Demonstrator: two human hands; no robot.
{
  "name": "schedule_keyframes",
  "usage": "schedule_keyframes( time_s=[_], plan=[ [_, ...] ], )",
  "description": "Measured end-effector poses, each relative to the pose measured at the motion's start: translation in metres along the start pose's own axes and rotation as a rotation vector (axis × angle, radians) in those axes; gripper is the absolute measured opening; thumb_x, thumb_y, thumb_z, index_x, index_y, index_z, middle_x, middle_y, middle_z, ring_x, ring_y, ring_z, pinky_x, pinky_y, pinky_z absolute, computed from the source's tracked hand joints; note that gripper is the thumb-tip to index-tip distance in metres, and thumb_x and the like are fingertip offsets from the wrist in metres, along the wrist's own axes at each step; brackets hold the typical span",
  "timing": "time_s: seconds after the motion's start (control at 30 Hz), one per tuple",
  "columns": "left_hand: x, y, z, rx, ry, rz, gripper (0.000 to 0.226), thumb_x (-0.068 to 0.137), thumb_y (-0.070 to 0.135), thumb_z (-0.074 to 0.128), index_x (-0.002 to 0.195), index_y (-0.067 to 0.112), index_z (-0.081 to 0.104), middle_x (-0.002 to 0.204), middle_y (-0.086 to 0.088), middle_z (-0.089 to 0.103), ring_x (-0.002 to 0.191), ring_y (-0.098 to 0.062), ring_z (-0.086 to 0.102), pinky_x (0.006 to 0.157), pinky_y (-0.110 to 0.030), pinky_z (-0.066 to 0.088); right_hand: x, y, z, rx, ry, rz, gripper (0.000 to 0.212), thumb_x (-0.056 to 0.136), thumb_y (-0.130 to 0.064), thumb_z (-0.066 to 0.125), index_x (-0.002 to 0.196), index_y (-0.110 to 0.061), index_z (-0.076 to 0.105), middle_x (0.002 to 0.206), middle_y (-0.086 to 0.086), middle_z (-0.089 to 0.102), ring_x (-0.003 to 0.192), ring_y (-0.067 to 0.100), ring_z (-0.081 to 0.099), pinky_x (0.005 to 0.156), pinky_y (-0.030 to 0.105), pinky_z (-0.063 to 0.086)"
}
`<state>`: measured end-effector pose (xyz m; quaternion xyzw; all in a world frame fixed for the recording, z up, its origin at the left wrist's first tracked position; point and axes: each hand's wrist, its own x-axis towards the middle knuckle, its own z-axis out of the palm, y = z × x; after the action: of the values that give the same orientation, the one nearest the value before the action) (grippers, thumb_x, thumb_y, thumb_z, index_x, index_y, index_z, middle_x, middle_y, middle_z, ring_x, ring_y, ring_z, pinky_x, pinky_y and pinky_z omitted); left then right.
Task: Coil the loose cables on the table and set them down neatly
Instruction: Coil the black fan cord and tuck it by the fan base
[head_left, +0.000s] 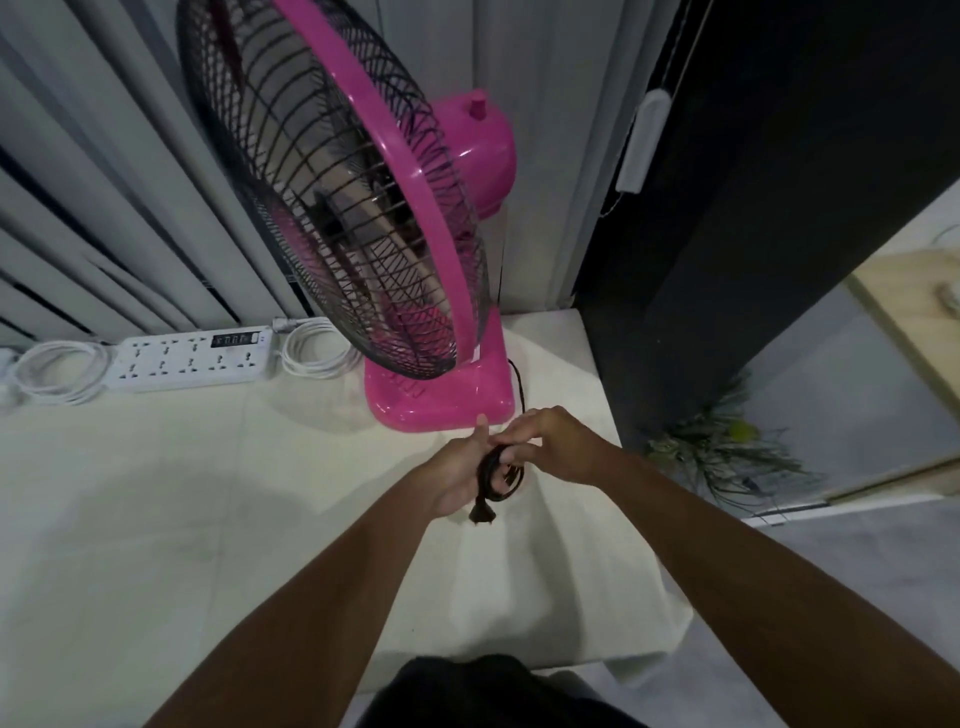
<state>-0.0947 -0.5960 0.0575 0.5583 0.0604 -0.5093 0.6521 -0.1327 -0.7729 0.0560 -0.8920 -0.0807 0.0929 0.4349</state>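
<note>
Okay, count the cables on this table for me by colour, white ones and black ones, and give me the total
White coiled cables: 2, one left of the power strip, one right of it
Black cables: 1, the fan cord held in the left hand and right hand
Total: 3

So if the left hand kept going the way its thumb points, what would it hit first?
Probably the pink fan's base, just beyond the left hand, which grips the black cable coil; depth is hard to judge.
</note>
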Motion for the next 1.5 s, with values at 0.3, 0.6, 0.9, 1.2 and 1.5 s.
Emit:
schedule_keyframes(
  time_s=[0.3, 0.6, 0.9, 1.2, 1.5],
  plan=[
    [0.009, -0.005, 0.0, 0.151, 0.412, 0.235, 0.033, 0.102, 0.033, 0.045, 0.099, 0.017, 0.073, 0.095, -0.005, 0.076, 0.085, -0.02, 0.07, 0.07, -0.031, 0.055, 0.008, -0.003, 0.004, -0.058, 0.232, -0.026, 0.022, 0.084, -0.006, 0.077, 0.103, -0.017, 0.08, 0.09, -0.002, 0.079, 0.078, -0.01, 0.065, 0.079, 0.004, 0.045],
    [-0.034, -0.011, -0.047, 0.436, 0.083, 0.222, 0.021, 0.098, 0.008, 0.055, 0.112, -0.001, 0.068, 0.087, -0.013, 0.072, 0.08, -0.023, 0.062, 0.077, -0.028, 0.048, 0.01, -0.004, 0.001, -0.076, 0.33, 0.1, 0.017, 0.087, -0.008, 0.074, 0.099, -0.019, 0.081, 0.074, -0.004, 0.078, 0.059, -0.014, 0.06, 0.065, 0.002, 0.039],
    [-0.03, 0.028, -0.038, 0.123, 0.098, 0.241, 0.025, 0.095, 0.012, 0.061, 0.115, -0.002, 0.067, 0.102, -0.015, 0.075, 0.085, -0.022, 0.071, 0.076, -0.018, 0.054, 0.01, 0.001, 0.012, -0.135, 0.237, 0.183, 0.01, 0.089, -0.018, 0.074, 0.096, -0.017, 0.082, 0.067, 0.011, 0.074, 0.055, 0.019, 0.058, 0.054, 0.014, 0.038],
    [-0.005, 0.012, -0.01, 0.478, 0.503, 0.443, 0.013, 0.091, 0.017, 0.068, 0.102, 0.011, 0.07, 0.092, -0.005, 0.074, 0.088, -0.017, 0.07, 0.082, -0.028, 0.055, 0.014, 0.002, 0.005, 0.04, 0.253, 0.304, 0.007, 0.085, -0.014, 0.078, 0.081, -0.014, 0.083, 0.07, 0.006, 0.077, 0.064, 0.01, 0.068, 0.066, 0.02, 0.05],
    [-0.005, -0.003, -0.008, 1.471, 0.605, 0.841, 0.005, 0.088, 0.019, 0.064, 0.089, 0.017, 0.068, 0.088, -0.001, 0.061, 0.088, -0.021, 0.057, 0.076, -0.037, 0.033, 0.014, 0.003, -0.004, 0.167, 0.183, 0.355, 0.006, 0.086, -0.013, 0.078, 0.083, -0.012, 0.083, 0.073, -0.003, 0.078, 0.076, 0.006, 0.074, 0.072, 0.019, 0.055]
  ],
)
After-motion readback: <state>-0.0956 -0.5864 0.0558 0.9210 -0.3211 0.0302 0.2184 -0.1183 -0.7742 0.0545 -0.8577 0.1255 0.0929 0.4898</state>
